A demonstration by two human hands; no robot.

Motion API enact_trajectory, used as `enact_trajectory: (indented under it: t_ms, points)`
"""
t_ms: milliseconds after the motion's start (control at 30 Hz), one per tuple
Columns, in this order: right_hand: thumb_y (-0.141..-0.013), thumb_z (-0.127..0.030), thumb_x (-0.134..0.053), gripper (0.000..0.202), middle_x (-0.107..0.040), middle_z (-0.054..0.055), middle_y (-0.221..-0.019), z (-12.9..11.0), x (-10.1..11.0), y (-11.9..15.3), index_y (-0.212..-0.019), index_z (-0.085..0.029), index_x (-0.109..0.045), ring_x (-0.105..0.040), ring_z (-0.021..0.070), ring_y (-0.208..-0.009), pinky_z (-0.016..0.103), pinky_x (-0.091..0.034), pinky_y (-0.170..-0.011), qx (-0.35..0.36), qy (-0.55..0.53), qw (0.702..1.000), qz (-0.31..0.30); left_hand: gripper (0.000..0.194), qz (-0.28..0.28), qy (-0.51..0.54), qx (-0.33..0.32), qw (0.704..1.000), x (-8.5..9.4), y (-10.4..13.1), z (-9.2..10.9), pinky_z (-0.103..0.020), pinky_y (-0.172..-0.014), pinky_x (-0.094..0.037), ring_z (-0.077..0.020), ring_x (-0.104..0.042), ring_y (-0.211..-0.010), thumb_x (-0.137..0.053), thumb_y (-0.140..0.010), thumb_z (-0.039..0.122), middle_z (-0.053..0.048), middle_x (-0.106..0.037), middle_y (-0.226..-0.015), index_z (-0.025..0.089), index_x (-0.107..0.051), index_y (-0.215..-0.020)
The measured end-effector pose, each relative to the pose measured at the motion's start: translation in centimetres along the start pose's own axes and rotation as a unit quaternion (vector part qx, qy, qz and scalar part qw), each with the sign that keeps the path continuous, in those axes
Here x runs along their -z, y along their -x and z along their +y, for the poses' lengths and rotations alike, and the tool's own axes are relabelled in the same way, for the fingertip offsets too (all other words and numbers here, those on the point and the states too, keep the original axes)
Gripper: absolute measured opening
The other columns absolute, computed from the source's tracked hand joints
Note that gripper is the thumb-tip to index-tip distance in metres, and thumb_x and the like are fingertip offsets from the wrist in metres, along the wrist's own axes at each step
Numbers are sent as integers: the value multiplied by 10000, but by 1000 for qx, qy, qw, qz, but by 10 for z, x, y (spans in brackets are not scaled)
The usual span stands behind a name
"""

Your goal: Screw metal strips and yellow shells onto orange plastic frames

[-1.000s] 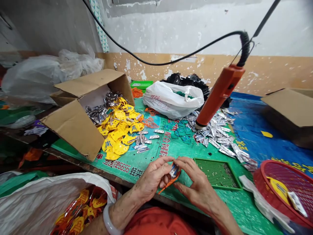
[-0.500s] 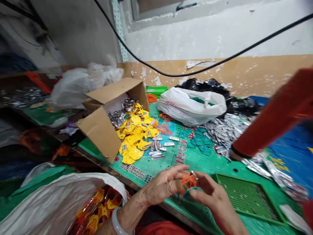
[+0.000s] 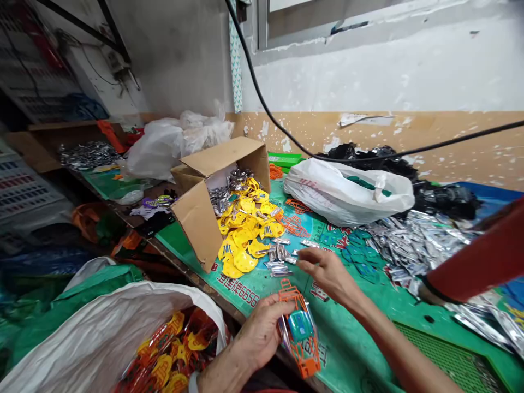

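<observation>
My left hand (image 3: 264, 327) holds an orange plastic frame (image 3: 308, 357) with a teal piece (image 3: 300, 326) lying in its middle, at the table's near edge. Above and to the right, my right hand (image 3: 321, 268) reaches over the green table, its fingers bent near small silver packets (image 3: 280, 268); whether its fingertips touch one is unclear. Yellow pieces (image 3: 245, 234) are heaped just beyond the packets, in front of an open cardboard box (image 3: 200, 224). Flat orange frames (image 3: 295, 225) and teal frames (image 3: 360, 254) lie farther back.
A white sack (image 3: 164, 305) of orange and yellow items stands lower left. A white bag (image 3: 347, 191) and silver strips (image 3: 413, 240) lie behind. Another person's red sleeve (image 3: 475, 262) enters at right, above a green tray (image 3: 450, 355). A black cable hangs across.
My hands have parted. The right moved up toward the silver packets; the left keeps the orange frame, now seen with the teal piece. The view shifted, and the red sleeve sits farther right.
</observation>
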State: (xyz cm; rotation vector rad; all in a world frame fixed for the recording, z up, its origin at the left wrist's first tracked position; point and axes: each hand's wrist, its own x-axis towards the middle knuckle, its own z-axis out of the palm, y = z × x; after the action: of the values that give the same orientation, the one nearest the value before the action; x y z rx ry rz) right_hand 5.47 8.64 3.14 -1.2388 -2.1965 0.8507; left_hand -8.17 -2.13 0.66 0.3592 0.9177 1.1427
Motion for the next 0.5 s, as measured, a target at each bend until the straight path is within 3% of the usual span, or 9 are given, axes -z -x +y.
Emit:
enact_trajectory:
  t_ms: [133,233,367,500]
  points:
    - [-832,-152,-503,204,-673,97,-947,-19,-39,-49,-930,-170,-681,-585,216,-928,358,-448,-836,133,112,984,-35,217,20,14,9,1000,-2,3,2,-242,-577,-459,-109,-552,-553,-789,-559,211,-30,-658,-651,92,-715,-724]
    - [-799,-123,-552,138,-659,97,-929,-25,-63,-68,-816,-169,-681,-551,241,-998,390,-425,-870,204,189,956,-94,190,48,13,15,999,3,6,4,-237,-547,-446,-111,-553,-530,-780,-558,211,-23,-658,-626,107,-703,-697]
    - [-871,-247,-573,144,-626,74,-1081,-19,-80,-76,-956,-152,-639,-551,231,-1078,460,-432,-931,219,240,938,-122,211,54,15,16,998,11,10,10,-250,-570,-461,-130,-586,-558,-771,-566,210,-44,-687,-658,98,-705,-732]
    - [-900,-314,-548,259,-594,82,-1188,-10,-83,-77,-1108,-166,-593,-578,220,-1069,459,-471,-920,182,201,957,-102,231,48,21,19,998,12,10,17,-249,-587,-466,-121,-588,-556,-779,-567,212,-48,-689,-669,84,-707,-746]
